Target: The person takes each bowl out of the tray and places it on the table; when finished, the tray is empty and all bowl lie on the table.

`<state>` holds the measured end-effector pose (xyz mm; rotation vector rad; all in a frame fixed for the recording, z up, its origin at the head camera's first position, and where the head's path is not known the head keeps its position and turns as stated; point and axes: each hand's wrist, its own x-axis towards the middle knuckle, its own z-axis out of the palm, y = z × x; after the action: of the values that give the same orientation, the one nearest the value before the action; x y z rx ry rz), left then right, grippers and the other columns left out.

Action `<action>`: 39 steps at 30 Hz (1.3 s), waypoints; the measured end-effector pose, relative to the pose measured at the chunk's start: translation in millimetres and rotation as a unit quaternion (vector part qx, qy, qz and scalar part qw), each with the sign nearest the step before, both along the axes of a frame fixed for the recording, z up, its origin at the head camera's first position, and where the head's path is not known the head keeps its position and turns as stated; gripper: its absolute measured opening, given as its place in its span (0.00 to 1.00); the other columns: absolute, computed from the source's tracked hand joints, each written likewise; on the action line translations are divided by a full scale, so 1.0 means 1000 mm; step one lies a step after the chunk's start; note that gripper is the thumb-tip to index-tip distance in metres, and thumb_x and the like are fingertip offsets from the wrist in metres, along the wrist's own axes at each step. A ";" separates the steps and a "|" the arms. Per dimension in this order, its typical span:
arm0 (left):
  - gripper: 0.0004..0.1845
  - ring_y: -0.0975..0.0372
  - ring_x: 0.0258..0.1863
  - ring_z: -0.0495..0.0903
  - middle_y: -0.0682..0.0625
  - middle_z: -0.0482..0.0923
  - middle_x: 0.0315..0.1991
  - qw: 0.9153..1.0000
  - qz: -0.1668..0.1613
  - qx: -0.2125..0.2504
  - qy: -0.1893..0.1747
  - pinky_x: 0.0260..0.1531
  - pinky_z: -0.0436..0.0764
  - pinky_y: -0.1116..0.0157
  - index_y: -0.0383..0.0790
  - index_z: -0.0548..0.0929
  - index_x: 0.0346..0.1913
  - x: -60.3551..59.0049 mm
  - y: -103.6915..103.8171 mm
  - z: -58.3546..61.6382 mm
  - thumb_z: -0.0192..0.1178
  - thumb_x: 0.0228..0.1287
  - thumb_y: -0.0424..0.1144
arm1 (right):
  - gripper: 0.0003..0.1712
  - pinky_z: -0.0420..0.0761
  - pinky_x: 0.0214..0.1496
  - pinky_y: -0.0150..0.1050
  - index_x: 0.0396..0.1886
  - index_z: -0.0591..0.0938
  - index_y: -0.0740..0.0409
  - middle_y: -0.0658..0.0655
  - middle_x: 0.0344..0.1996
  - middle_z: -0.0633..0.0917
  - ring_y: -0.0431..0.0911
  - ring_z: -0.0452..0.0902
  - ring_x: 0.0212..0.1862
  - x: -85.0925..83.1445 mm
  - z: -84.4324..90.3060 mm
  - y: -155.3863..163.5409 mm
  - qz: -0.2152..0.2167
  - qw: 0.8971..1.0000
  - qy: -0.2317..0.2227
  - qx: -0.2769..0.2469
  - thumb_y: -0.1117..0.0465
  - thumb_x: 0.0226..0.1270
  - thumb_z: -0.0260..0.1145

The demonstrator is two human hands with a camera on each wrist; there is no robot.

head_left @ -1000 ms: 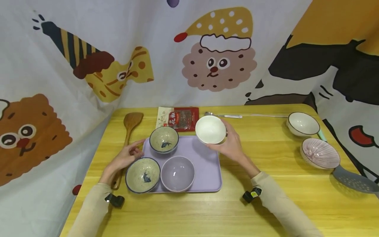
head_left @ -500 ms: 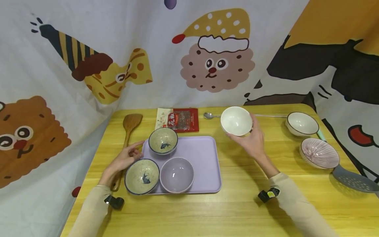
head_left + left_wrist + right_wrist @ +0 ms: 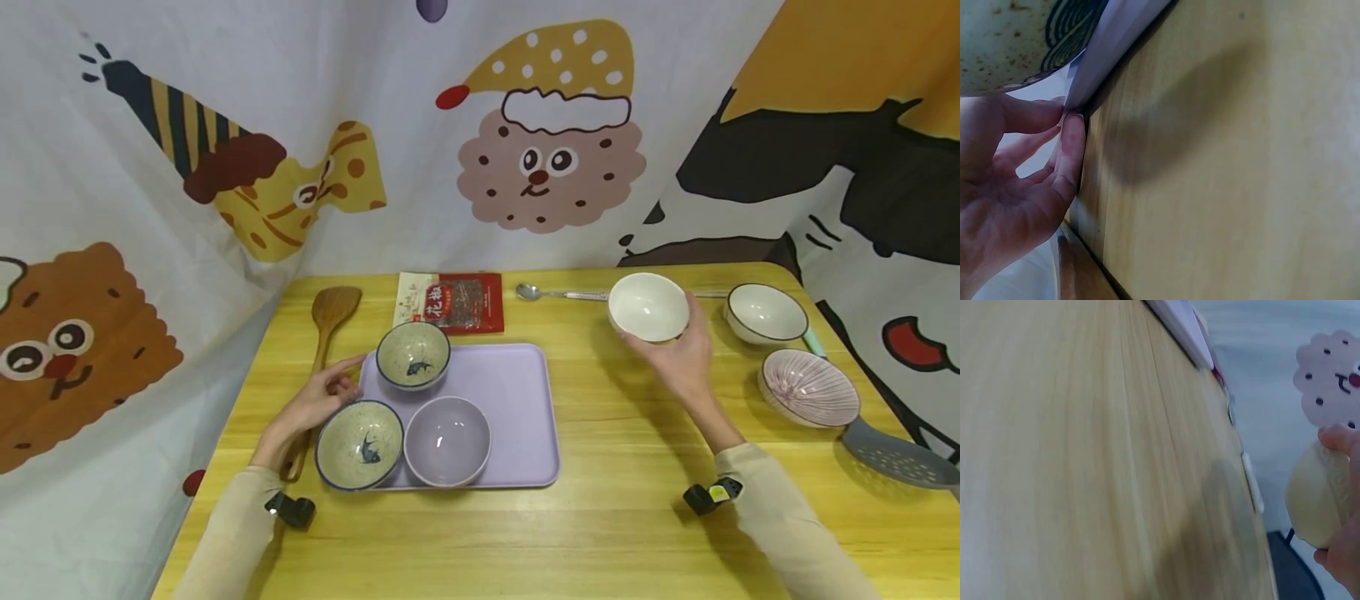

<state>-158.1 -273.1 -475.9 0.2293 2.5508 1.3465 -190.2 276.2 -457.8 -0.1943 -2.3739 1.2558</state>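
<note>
My right hand (image 3: 682,354) holds a small white bowl (image 3: 648,307) by its side, raised over the table, right of the tray; the bowl's outside (image 3: 1315,497) shows in the right wrist view. My left hand (image 3: 318,402) pinches the left edge of a lilac tray (image 3: 521,417), thumb and finger at its rim in the left wrist view. On that tray stand a small speckled bowl (image 3: 397,348) with a blue fish, and a lilac bowl (image 3: 448,442). A larger fish bowl (image 3: 358,450) overlaps the tray's front left corner.
A wooden spatula (image 3: 330,321) lies left of the tray. Behind it are a red spice packet (image 3: 472,302) and a metal spoon (image 3: 529,292). At the right stand a dark-rimmed white bowl (image 3: 767,314), a pink-striped bowl (image 3: 810,387) and a grey slotted turner (image 3: 896,454).
My right hand has carried the white bowl rightward, from above the tray's back right corner to over the table near the spoon's handle. My left hand has stayed at the tray edge.
</note>
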 end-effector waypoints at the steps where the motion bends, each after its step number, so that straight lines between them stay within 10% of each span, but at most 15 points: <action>1: 0.33 0.64 0.31 0.76 0.38 0.80 0.39 1.000 0.000 0.001 -0.002 0.33 0.77 0.70 0.32 0.64 0.75 0.000 0.000 0.000 0.60 0.69 0.30 | 0.65 0.71 0.67 0.64 0.79 0.58 0.62 0.67 0.73 0.67 0.64 0.68 0.69 0.000 -0.001 0.003 -0.005 1.000 -0.006 -0.003 0.55 0.43 0.85; 39: 0.33 0.62 0.33 0.76 0.37 0.80 0.40 1.000 0.003 -0.001 0.002 0.33 0.77 0.70 0.33 0.64 0.76 0.001 0.000 0.001 0.60 0.70 0.31 | 0.69 0.64 0.72 0.65 0.82 0.47 0.58 0.68 0.77 0.58 0.66 0.59 0.75 -0.009 -0.018 0.052 -0.091 0.988 -0.124 -0.009 0.39 0.52 0.78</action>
<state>-156.7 -273.1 -475.4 0.2248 2.5574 1.3454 -199.2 328.4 -475.9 -0.5922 -2.4825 1.2276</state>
